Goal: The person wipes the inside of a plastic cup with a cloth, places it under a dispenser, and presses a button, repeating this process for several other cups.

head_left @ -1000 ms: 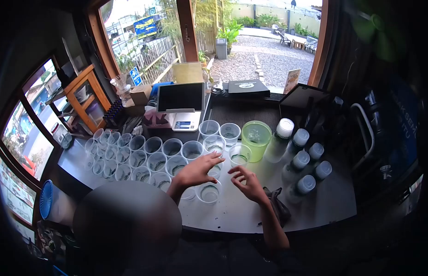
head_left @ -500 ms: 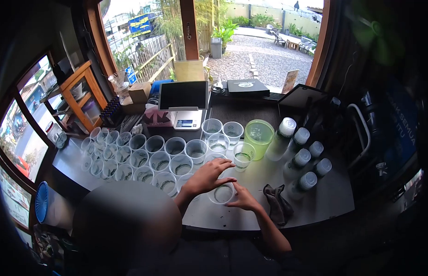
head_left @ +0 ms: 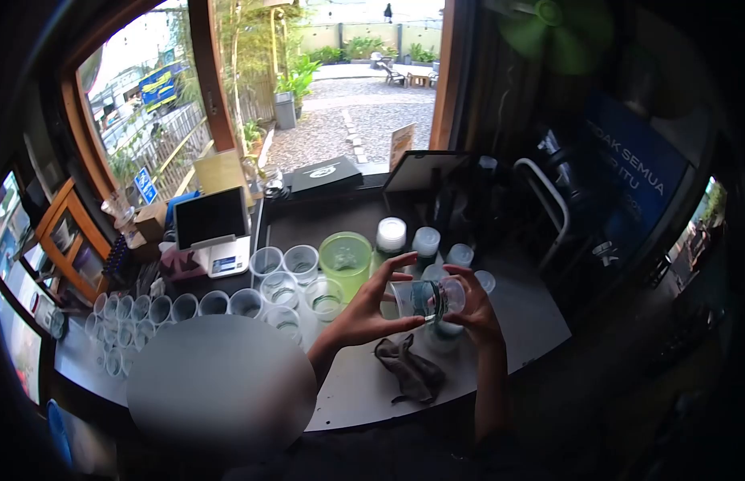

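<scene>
Between my two hands a clear plastic cup with a dark printed band lies on its side in the air. My left hand grips one end, thumb below and fingers above. At the other end, my right hand has its fingers around the cup. A crumpled grey cloth is on the counter beneath them. Just left of my left hand, a clear cup stands beside a larger green translucent container. White-topped cylinders stand behind my hands, some partly hidden.
Rows of clear cups fill the counter's left part. A tablet on a stand, a flat black box and a dark screen sit along the back. A blurred grey oval covers the lower left.
Both hands have raised the cup off the counter and tipped it sideways, moving right and up. My view has turned to the right.
</scene>
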